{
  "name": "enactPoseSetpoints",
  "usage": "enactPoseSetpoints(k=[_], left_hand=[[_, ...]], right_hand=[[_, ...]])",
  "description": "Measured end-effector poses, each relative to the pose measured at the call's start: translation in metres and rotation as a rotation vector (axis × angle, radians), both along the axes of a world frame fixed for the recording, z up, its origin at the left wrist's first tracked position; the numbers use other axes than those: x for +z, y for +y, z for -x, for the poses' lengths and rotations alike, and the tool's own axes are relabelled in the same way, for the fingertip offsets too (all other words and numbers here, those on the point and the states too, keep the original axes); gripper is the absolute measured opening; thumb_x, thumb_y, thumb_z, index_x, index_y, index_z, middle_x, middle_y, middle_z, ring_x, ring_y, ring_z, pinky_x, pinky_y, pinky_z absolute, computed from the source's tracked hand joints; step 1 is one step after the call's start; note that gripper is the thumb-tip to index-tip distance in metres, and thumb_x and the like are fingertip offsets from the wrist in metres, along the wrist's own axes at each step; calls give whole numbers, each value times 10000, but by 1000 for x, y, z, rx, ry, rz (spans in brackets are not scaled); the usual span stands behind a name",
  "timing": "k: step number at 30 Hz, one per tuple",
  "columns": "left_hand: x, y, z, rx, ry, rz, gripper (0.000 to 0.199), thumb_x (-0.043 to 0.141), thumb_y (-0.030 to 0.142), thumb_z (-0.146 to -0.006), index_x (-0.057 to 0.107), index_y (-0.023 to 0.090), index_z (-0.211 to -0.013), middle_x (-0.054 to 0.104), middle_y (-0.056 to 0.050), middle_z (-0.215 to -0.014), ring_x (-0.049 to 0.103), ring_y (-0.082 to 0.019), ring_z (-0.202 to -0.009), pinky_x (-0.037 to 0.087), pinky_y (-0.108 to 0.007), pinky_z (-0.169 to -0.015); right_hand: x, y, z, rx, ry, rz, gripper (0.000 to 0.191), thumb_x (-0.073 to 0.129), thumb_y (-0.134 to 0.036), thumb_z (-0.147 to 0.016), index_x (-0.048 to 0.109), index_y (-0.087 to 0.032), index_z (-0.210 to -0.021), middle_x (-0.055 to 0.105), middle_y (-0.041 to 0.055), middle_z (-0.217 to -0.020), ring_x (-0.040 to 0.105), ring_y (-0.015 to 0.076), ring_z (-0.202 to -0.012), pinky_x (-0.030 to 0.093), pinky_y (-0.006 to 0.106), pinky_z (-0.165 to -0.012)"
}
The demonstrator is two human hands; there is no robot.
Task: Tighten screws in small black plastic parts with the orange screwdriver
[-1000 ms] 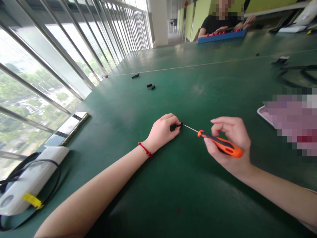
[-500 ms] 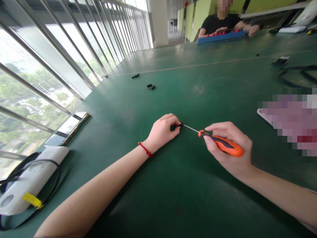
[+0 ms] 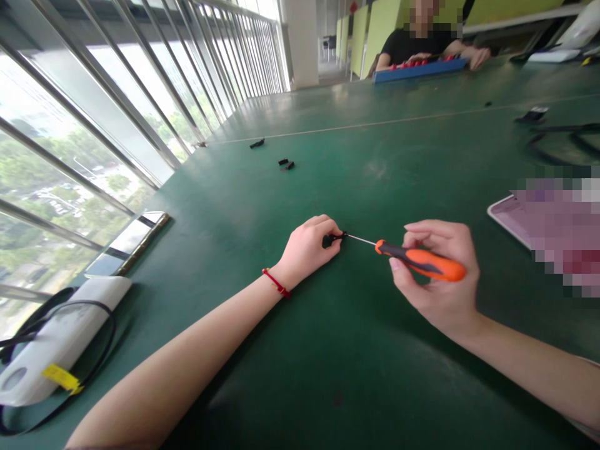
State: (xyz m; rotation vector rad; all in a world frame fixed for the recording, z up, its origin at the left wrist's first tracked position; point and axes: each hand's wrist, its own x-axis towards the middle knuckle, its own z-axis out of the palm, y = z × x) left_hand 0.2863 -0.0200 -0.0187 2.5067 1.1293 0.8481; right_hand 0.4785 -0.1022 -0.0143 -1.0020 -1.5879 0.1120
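The small black piece (image 3: 328, 241) sits near the middle of the smooth green worktop (image 3: 300, 375), pinched by the left hand (image 3: 312, 240) and partly hidden by its fingers. Farthest left, a long white block with rounded corners (image 3: 89, 325) lies under a looped black cable (image 3: 113, 325) that carries a yellow tag (image 3: 62, 379). Just beyond it, a flat, glossy, dark-edged slab (image 3: 129, 245) lies at the worktop's edge. Farther back are a thin black scrap (image 3: 257, 144) and, to its right, two small black bits (image 3: 290, 165) close together. The left forearm reaches in with a red cord bracelet (image 3: 276, 283) at the wrist; thumb and fingers close on the piece. The thin metal shaft of an orange-and-black screwdriver (image 3: 422, 259) meets the piece's right end, its handle slanting down to the right. The right hand (image 3: 440, 300) holds that handle loosely, fingers curled and thumb below. At the far edge, a person in black (image 3: 405, 44) sits behind a long blue tray (image 3: 417, 71). At right lies a pink, pale-rimmed flat thing (image 3: 520, 225), partly pixelated.
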Motion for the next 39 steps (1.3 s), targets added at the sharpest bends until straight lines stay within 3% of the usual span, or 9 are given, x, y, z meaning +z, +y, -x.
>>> enactPoseSetpoints(k=[5,10,15,20,24,29,31,34,39], left_hand=[[0,0,0,4,8,-10,68,564,140,-775,612,172,-810,655,-34,-888,606,-160,-846,514,-289,-772],[0,0,0,21,7,-17,69,567,134,-769,613,174,-800,655,-33,-885,606,-164,-848,513,-295,-780],[0,0,-1,21,3,-19,70,570,132,-767,616,170,-804,657,-34,-887,604,-167,-851,513,-297,-780],[0,0,-1,34,1,-17,70,567,128,-767,615,172,-793,656,-35,-886,605,-164,-844,512,-298,-784],[0,0,0,29,-2,-19,67,571,131,-767,615,172,-796,658,-36,-888,606,-164,-847,512,-297,-783],[-1,1,0,31,-2,-17,67,571,130,-765,618,166,-798,655,-38,-887,603,-164,-839,512,-297,-778],[-1,1,0,30,-6,-19,70,571,131,-765,619,165,-802,654,-38,-889,603,-165,-840,512,-296,-778],[-2,1,0,29,-10,-24,70,572,130,-764,618,170,-799,656,-35,-888,605,-163,-844,512,-292,-781],[-2,1,0,33,-6,-26,69,572,130,-763,616,175,-789,654,-32,-882,608,-162,-840,512,-290,-781]], right_hand=[[0,-2,-1,8,-119,58,235,659,-173,-734,563,-255,-931,541,-44,-582,550,143,-562,486,314,-591],[0,0,0,-9,-21,3,364,661,-158,-692,542,-246,-1025,568,6,-815,572,153,-670,506,312,-605],[0,-1,0,-11,-112,59,214,654,-175,-735,564,-252,-914,518,-38,-590,566,159,-611,486,329,-622],[0,0,0,3,17,18,380,661,-141,-692,544,-248,-1037,559,7,-815,580,159,-678,511,319,-607],[1,-1,0,23,-102,69,251,656,-163,-725,570,-252,-943,536,-39,-619,548,142,-580,486,313,-596],[0,0,0,-9,-2,27,355,667,-122,-689,561,-237,-1007,581,13,-823,581,158,-696,503,314,-629],[0,0,0,37,-3,50,393,664,-127,-692,539,-234,-1049,551,-7,-748,565,153,-649,495,312,-604],[0,-1,-1,24,-92,96,256,658,-166,-731,561,-245,-953,554,-36,-628,542,139,-566,473,312,-593],[-1,-1,0,-19,-8,28,330,666,-136,-700,567,-244,-995,588,13,-824,583,161,-702,498,320,-641]])
